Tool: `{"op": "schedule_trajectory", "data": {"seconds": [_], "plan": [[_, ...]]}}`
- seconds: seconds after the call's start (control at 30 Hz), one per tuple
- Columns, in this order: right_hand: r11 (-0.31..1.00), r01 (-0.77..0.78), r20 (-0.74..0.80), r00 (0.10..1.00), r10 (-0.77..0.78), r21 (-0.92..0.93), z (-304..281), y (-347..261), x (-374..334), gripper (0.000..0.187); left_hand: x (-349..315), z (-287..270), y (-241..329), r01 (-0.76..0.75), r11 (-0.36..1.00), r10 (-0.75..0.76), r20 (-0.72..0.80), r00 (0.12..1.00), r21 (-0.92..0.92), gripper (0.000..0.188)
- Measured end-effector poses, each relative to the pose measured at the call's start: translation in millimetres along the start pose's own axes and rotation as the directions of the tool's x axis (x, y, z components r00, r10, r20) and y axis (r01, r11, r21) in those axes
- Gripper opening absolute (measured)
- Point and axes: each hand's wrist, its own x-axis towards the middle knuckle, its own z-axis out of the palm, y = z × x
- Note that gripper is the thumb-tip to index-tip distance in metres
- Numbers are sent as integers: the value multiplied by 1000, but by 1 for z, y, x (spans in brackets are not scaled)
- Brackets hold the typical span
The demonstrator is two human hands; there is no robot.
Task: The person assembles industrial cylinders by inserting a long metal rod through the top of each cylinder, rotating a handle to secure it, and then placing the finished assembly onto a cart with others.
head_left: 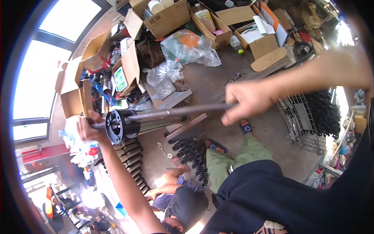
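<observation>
A long dark metal bar (183, 110) runs across the black flanged end (119, 127) of a shiny metal cylinder (159, 124). At the bar's left end, beside the flange, my left hand (90, 127) is closed round it. My right hand (249, 100) is wrapped round the bar's other end, over the bench's near side, and its arm is slightly blurred. The cylinder lies on its side at the bench edge, partly hidden behind the bar. How the bar sits against the flange I cannot tell.
A cluttered workbench (206, 84) holds open cardboard boxes (165, 21) and plastic bags (189, 46). Below stand rows of dark cylindrical parts (189, 150) and metal cylinders (130, 156). A co-worker (187, 206) crouches close by on the left. A wire cage (300, 117) of black parts stands right.
</observation>
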Motion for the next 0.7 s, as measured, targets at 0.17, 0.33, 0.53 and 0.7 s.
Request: {"op": "schedule_trajectory", "data": {"seconds": [0.17, 0.33, 0.53, 0.7], "plan": [[936, -97, -31, 993, 114, 338, 105, 0, -17, 49, 26, 49, 19, -110, 933, 54, -167, 984, -342, 45], [791, 260, -306, 947, -97, 554, 234, -32, 11, 48, 56, 80, 32, -193, 766, -10, -311, 950, -613, 33], [734, 335, -470, 882, -25, 590, 273, -35, 36, 47, 26, 52, 69, 83, 882, -72, 42, 997, -465, 58], [801, 221, -362, 932, -5, 556, 255, -28, 13, 41, -52, -46, 96, 756, 278, 15, 790, 613, -592, 70]]}}
